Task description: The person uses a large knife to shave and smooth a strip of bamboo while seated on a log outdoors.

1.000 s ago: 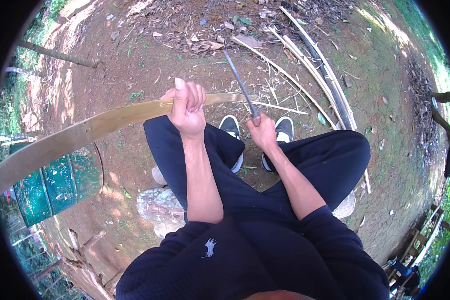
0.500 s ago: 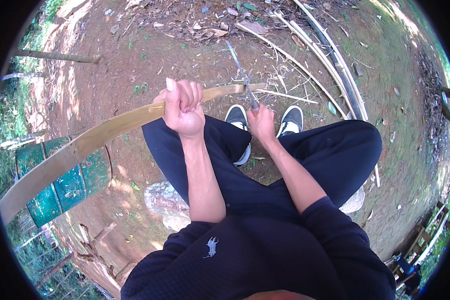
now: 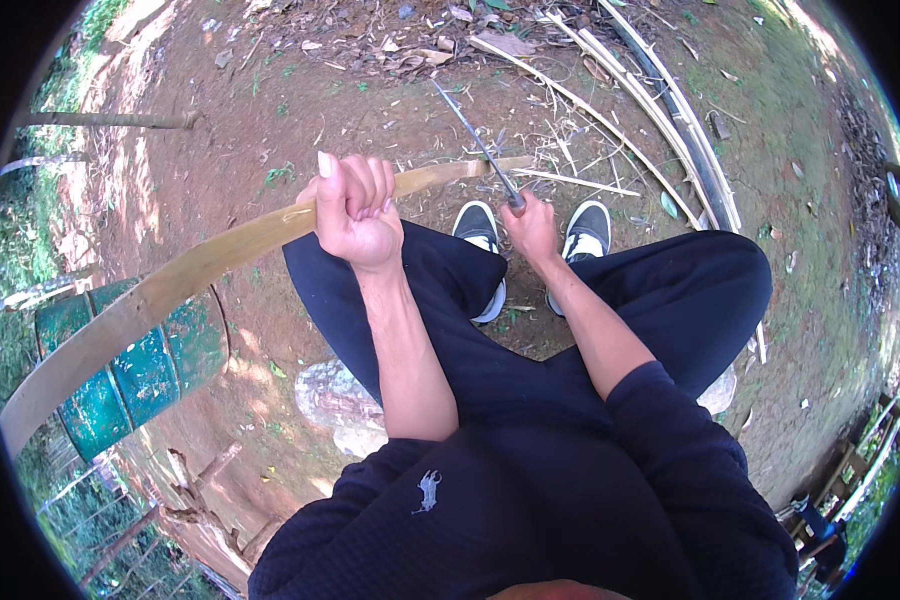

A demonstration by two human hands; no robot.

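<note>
A long, flat bamboo strip (image 3: 195, 268) runs from the far left rim, bending across to just in front of my feet. My left hand (image 3: 358, 212) is closed around it, with the thumb raised. In a closed grip, my right hand (image 3: 532, 232) holds the dark handle of a long-bladed knife (image 3: 477, 138). The thin blade points away and to the left, crossing the strip near its far end. From this angle I cannot tell whether the edge touches the bamboo.
Several pale split strips (image 3: 625, 95) lie on the dirt at the far right, alongside a dark pole (image 3: 685, 120). Shavings (image 3: 565, 140) and dry leaves litter the ground ahead. A green metal drum (image 3: 135, 375) lies at the left. A log (image 3: 335, 395) is beneath my legs.
The knife blade has swung, its tip now farther left, and it shows less blurred. My left hand has shifted slightly left, still gripping the bamboo strip.
</note>
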